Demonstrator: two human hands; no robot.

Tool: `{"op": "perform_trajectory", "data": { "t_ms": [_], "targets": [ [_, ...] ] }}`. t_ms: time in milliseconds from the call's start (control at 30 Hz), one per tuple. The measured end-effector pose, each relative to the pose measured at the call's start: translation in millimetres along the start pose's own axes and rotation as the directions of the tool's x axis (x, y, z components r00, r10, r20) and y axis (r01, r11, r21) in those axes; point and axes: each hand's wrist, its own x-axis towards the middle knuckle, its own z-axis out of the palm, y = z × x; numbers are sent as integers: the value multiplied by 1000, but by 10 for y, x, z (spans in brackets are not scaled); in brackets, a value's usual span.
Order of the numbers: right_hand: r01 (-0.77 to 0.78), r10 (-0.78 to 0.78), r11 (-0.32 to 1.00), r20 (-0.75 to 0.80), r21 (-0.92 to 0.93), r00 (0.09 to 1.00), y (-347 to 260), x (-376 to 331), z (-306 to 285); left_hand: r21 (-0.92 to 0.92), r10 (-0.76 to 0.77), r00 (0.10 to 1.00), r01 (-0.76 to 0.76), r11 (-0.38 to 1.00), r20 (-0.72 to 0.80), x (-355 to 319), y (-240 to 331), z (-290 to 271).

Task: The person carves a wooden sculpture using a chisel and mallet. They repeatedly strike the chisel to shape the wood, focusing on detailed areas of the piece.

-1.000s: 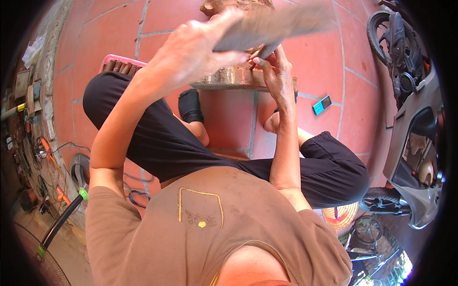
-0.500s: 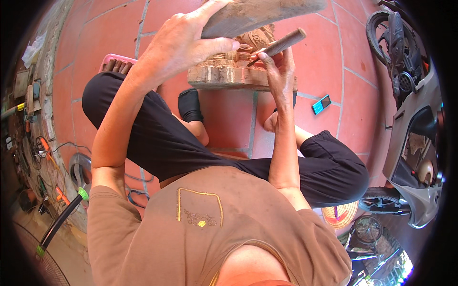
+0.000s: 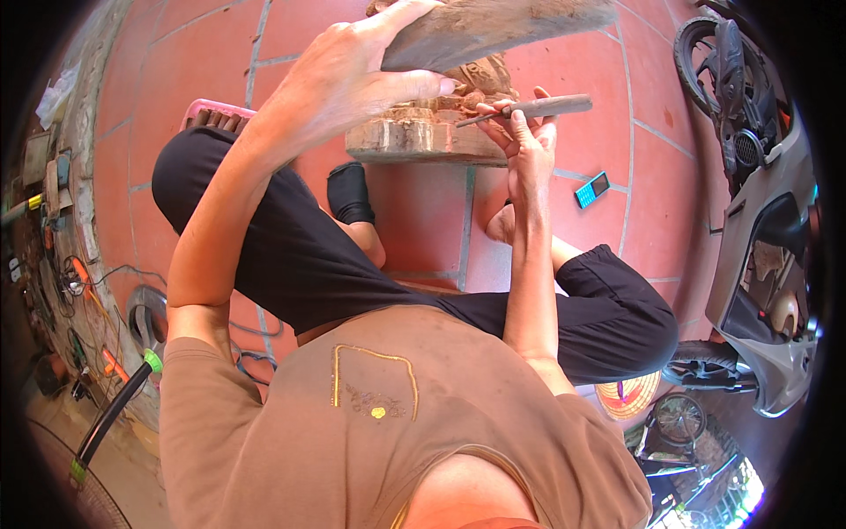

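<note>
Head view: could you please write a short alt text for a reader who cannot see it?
A person sits on a red tiled floor carving a wooden block: the right hand sets a chisel to the wood, and the left hand raises a wooden mallet above it. A scooter stands at right.

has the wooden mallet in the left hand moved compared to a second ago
Yes. The wooden mallet in the left hand has risen, away from the carving block on the tiled floor and toward the picture's top edge.
</note>
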Motion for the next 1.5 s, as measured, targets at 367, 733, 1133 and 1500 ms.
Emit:
{"op": "perform_trajectory", "data": {
  "t_ms": [367, 733, 1133, 1500],
  "targets": [
    [90, -104, 984, -87, -152, 991, 54, -80, 99, -13, 44, 999, -44, 999, 10, 33, -110, 69],
    [117, -125, 991, -137, -61, 983, 197, -64, 69, 14, 59, 998, -59, 998, 21, 51, -95, 104],
    [168, -175, 983, -113, -69, 978, 288, -57, 75, 10, 47, 998, -47, 999, 37, 50, -10, 121],
    [238, -251, 962, -92, -130, 964, 240, -86, 192, 12, 53, 997, -54, 998, 62, 74, -76, 135]
  ]
}}
